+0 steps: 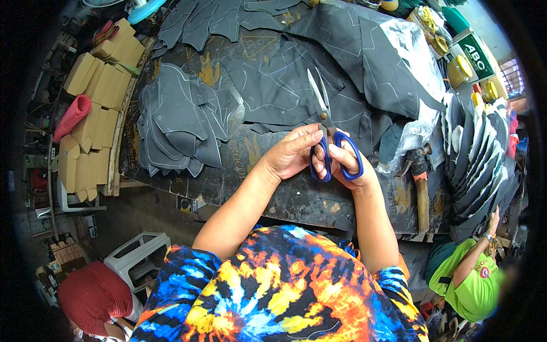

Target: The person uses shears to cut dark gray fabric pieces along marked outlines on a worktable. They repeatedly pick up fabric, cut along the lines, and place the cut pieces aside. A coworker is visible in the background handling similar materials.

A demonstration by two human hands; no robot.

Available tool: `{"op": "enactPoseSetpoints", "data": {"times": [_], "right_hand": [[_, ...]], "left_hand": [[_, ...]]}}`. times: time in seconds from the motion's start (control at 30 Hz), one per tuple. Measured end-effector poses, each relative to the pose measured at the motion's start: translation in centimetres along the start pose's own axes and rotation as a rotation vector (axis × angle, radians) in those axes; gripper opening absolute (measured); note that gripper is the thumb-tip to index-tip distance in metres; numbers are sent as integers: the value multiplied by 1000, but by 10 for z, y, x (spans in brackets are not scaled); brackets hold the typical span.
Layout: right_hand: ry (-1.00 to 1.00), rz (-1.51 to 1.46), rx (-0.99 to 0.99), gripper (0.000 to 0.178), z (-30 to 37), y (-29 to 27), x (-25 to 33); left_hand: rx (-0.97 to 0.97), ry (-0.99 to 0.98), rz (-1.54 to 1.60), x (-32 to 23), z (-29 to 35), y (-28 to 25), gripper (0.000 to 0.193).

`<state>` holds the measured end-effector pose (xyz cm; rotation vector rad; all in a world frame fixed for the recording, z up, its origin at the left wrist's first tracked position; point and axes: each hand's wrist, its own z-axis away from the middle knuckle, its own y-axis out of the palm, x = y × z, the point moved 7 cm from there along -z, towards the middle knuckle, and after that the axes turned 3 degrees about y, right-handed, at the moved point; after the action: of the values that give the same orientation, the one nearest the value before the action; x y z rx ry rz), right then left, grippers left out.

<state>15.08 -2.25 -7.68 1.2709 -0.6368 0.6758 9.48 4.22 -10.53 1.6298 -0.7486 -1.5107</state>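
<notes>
A pair of scissors (323,115) with blue loop handles is held up over the near part of the table, blades slightly parted and pointing away from me. My right hand (352,170) grips it, with fingers through the loops. My left hand (292,153) is closed at the left side of the scissors, its thumb and fingertips by the pivot and left loop; part of its fingers is hidden. Beyond the blades lies dark grey sheet material (265,80) marked with pale outlines. Left of my hands sits a stack of cut grey pieces (174,117).
A hammer (420,194) with a wooden handle lies at the right. Layered dark pieces (476,159) pile up at the right edge, beside a person in a green shirt (472,282). Tan boxes (94,122) line the left side. A white plastic stool (137,251) stands lower left, near a person in red (94,293).
</notes>
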Motion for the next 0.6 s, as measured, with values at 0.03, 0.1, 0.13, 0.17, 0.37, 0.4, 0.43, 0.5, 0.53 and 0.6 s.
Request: {"op": "enactPoseSetpoints", "data": {"times": [0.03, 0.1, 0.13, 0.17, 0.37, 0.4, 0.43, 0.5, 0.53, 0.6], "right_hand": [[-1, 1, -2, 34, 0, 0, 0], [4, 9, 1, 33, -1, 0, -1], [8, 17, 6, 33, -1, 0, -1], [7, 31, -1, 33, -1, -1, -1], [13, 35, -17, 33, -1, -2, -2], [17, 30, -9, 33, -1, -2, -2], [22, 32, -11, 33, 0, -1, -3], [27, 35, -12, 33, 0, 0, -3], [27, 36, -12, 33, 0, 0, -2], [24, 38, -13, 34, -1, 1, -2]], "left_hand": [[11, -7, 35, 1, 0, 0, 45], [28, -10, 71, 1, 1, 0, 32], [36, -7, 72, 1, 1, -1, 32], [44, -6, 74, 2, 0, -1, 31], [16, 4, 66, 1, 1, -2, 31], [21, 4, 67, 1, 1, -2, 31], [25, 4, 69, 1, 2, -1, 31], [31, 8, 65, 0, 3, 1, 31], [33, 13, 59, -1, 3, 1, 32], [28, 16, 45, -1, 4, 1, 35]]}}
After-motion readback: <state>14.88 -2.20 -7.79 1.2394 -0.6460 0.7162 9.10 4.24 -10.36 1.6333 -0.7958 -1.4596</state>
